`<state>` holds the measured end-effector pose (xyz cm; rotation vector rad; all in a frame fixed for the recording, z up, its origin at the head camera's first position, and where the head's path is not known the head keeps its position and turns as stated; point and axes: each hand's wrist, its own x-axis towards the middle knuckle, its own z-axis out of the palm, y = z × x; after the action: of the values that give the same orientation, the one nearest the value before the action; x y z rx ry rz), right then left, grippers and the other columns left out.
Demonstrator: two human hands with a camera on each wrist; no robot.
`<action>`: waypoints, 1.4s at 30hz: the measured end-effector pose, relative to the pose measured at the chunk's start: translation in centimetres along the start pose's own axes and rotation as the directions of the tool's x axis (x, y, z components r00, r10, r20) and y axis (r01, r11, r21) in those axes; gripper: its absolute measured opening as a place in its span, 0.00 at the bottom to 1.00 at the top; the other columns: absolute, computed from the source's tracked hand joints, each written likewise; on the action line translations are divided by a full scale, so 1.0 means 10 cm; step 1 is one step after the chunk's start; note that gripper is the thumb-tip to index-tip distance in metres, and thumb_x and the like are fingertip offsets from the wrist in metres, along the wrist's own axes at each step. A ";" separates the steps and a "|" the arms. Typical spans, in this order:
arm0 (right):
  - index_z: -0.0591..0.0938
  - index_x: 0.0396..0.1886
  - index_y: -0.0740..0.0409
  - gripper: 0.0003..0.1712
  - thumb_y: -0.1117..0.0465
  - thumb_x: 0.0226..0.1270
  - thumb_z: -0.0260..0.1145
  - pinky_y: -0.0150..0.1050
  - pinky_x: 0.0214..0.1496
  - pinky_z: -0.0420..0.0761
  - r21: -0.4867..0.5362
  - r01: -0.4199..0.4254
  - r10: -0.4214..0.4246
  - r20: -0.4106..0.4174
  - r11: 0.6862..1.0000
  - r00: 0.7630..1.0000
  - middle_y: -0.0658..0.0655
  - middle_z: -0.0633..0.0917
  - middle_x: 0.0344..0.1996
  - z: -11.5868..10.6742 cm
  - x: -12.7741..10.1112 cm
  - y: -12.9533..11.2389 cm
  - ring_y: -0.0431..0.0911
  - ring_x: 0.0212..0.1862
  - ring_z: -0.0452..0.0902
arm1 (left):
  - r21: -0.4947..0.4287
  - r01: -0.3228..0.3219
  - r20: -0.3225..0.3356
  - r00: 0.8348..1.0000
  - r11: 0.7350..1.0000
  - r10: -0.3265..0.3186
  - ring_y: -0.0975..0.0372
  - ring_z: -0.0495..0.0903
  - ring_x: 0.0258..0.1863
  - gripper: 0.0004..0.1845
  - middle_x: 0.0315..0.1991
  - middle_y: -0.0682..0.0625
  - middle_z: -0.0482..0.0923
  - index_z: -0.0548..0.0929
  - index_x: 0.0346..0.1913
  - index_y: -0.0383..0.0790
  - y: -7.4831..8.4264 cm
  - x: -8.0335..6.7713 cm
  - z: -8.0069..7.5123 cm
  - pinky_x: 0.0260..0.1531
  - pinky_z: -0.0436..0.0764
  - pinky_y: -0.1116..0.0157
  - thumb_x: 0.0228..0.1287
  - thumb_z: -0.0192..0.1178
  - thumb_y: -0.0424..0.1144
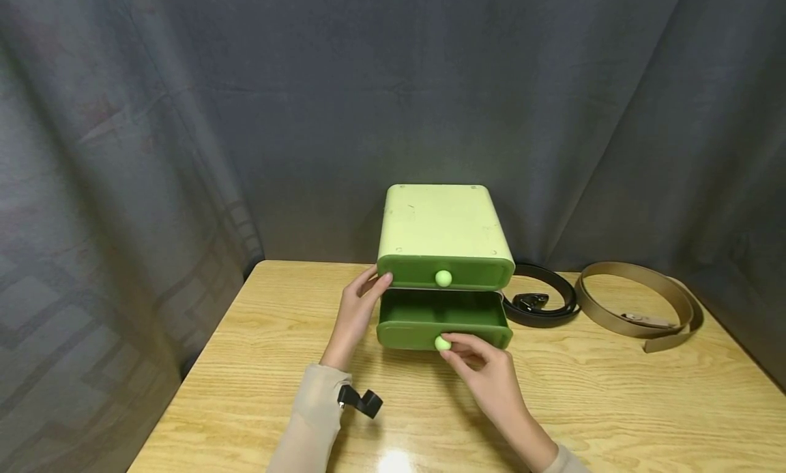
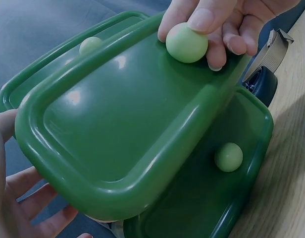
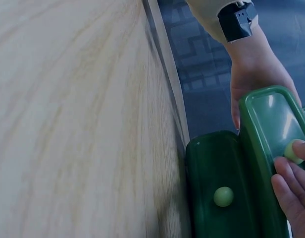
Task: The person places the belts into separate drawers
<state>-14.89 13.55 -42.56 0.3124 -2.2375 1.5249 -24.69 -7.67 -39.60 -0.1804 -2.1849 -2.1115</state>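
Observation:
A small pale-green drawer cabinet (image 1: pixel 445 220) with dark green drawer fronts stands on the table. Its middle drawer (image 1: pixel 408 335) is pulled out, so part of the green inside shows. My right hand (image 1: pixel 491 370) pinches that drawer's round light-green knob (image 2: pixel 186 43) between thumb and fingers. At the cabinet's left side is my left hand (image 1: pixel 356 306), its thumb by the left end of the top drawer front (image 1: pixel 414 271) and its fingers extended along the side. The bottom drawer (image 3: pixel 212 163), seen from both wrists, sits farther back than the middle one.
A coiled black belt (image 1: pixel 568 299) lies just right of the cabinet. Farther right is a coiled tan belt (image 1: pixel 598 312). Behind the wooden table (image 1: pixel 614 391) hangs a dark grey curtain (image 1: pixel 307 118). A black wrist camera (image 1: pixel 362 399) juts from the left sleeve.

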 end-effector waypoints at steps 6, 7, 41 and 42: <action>0.89 0.42 0.49 0.16 0.70 0.54 0.76 0.35 0.39 0.84 -0.017 -0.013 0.013 0.019 1.000 1.000 0.43 0.88 0.32 -0.02 -0.05 0.01 0.38 0.34 0.84 | -0.001 -0.005 -0.005 1.000 1.000 0.005 0.52 0.74 0.63 0.28 0.65 0.43 0.74 0.75 0.67 0.40 -0.01 0.01 0.00 0.65 0.68 0.51 0.68 0.63 0.49; 0.89 0.42 0.49 0.16 0.70 0.54 0.76 0.35 0.39 0.85 -0.017 -0.011 0.011 0.021 1.000 1.000 0.43 0.88 0.32 -0.02 -0.06 0.01 0.38 0.34 0.84 | -0.001 -0.003 -0.005 1.000 1.000 0.003 0.52 0.74 0.63 0.28 0.65 0.43 0.73 0.75 0.67 0.41 -0.01 0.00 0.00 0.65 0.68 0.51 0.68 0.63 0.49; 0.90 0.40 0.51 0.18 0.74 0.51 0.76 0.33 0.39 0.84 -0.019 0.000 0.000 -0.009 1.000 1.000 0.43 0.88 0.31 -0.06 -0.27 -0.08 0.38 0.33 0.84 | 0.020 -0.004 0.028 1.000 1.000 0.004 0.46 0.72 0.64 0.28 0.66 0.37 0.71 0.72 0.69 0.32 0.22 -0.12 -0.01 0.64 0.68 0.48 0.71 0.60 0.43; 0.90 0.40 0.52 0.18 0.74 0.51 0.76 0.33 0.39 0.84 -0.019 0.006 -0.006 -0.010 1.000 1.000 0.43 0.88 0.31 -0.06 -0.27 -0.08 0.38 0.33 0.84 | 0.016 -0.006 0.025 1.000 1.000 0.006 0.46 0.72 0.64 0.28 0.67 0.37 0.70 0.72 0.69 0.33 0.18 -0.10 0.00 0.64 0.68 0.48 0.71 0.60 0.44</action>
<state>-12.02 13.67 -42.89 0.3051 -2.2400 1.4980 -23.48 -7.67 -38.00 -0.2134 -2.2119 -2.0989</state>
